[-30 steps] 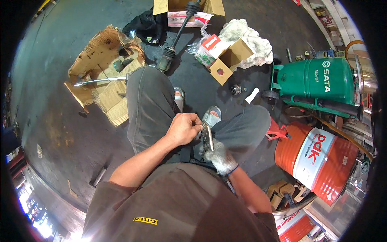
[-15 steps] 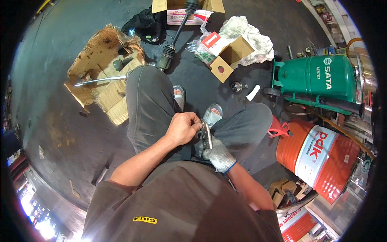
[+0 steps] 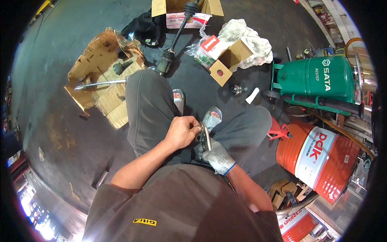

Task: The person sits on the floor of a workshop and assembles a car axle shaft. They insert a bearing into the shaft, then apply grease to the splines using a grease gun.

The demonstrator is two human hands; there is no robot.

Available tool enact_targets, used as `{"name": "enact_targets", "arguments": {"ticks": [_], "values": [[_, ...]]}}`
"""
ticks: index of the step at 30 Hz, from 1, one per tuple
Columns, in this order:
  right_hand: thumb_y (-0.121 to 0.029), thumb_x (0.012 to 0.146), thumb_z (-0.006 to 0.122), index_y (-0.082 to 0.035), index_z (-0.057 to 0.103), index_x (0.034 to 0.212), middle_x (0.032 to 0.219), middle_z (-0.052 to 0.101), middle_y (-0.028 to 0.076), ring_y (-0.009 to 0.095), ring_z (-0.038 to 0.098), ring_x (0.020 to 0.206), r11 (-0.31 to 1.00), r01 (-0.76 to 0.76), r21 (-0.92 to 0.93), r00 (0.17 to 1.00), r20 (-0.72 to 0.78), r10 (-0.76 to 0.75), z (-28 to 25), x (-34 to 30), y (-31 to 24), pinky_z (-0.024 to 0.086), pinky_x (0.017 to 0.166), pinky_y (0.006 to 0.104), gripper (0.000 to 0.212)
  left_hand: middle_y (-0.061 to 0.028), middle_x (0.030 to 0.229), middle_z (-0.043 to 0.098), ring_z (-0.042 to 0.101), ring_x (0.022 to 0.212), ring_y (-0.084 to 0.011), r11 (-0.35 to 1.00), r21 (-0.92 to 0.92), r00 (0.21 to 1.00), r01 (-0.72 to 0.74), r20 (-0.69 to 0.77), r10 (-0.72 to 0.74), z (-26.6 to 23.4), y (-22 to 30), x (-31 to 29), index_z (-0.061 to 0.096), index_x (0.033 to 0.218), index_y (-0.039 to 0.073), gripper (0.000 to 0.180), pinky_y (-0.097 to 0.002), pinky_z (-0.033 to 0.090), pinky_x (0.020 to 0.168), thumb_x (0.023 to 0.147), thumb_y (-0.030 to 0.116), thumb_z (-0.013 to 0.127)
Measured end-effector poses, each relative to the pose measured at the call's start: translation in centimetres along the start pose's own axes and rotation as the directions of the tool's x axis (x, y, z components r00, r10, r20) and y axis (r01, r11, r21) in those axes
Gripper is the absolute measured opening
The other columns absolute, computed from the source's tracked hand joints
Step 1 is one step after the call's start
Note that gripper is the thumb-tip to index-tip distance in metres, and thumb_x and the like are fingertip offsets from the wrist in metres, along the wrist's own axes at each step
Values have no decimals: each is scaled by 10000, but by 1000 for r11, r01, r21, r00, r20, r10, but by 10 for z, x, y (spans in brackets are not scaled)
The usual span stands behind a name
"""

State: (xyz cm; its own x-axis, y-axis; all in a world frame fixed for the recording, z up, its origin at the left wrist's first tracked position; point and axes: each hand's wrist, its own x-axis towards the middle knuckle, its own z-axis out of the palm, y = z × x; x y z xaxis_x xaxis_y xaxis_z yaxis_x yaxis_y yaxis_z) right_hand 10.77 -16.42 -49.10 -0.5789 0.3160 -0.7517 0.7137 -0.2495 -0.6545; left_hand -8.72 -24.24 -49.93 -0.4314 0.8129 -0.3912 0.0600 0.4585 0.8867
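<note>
Metal tool (image 3: 207, 139), bright and slightly curved, sits between the 2 hands in front of the person's lap, its long axis running nearly straight away from the body and leaning a little left at the far end. That far end points toward the sandal (image 3: 212, 118) on the right foot; the near end goes into the right hand (image 3: 219, 158), which wears a pale knitted glove with a blue cuff and has its fingers wrapped around the tool. At the far end, the bare left hand (image 3: 184, 132) has thumb and fingertips bunched together against it — whether they pinch the tool itself or something small, I cannot tell. Beyond the knees, a drive shaft (image 3: 177, 38) leans against an open carton (image 3: 188, 20), and a metal joint (image 3: 236, 89) lies on the floor beside a white scrap (image 3: 252, 95) — both left of the green tank (image 3: 314, 80).
</note>
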Motion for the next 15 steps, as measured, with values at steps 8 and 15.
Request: {"name": "enact_targets", "arguments": {"ticks": [8, 15], "values": [[-166, 903, 665, 22, 639, 940, 746, 624, 178, 295, 596, 686, 990, 22, -140, 998, -60, -30, 4, -4, -17, 505, 695, 456, 194, -180, 712, 710, 722, 641, -304, 999, 6, 999, -37, -25, 37, 2, -2, -1, 748, 851, -18, 124, -419, 550, 640, 862, 99, 788], [-153, 907, 656, 31, 625, 943, 734, 621, 204, 347, 605, 688, 960, 57, -272, 995, -68, -79, 5, -5, -18, 497, 694, 481, 191, -163, 704, 710, 707, 631, -259, 1000, -8, 999, -27, -25, 27, 2, -2, -1, 747, 855, -20, 118, -398, 544, 633, 867, 89, 789]]}}
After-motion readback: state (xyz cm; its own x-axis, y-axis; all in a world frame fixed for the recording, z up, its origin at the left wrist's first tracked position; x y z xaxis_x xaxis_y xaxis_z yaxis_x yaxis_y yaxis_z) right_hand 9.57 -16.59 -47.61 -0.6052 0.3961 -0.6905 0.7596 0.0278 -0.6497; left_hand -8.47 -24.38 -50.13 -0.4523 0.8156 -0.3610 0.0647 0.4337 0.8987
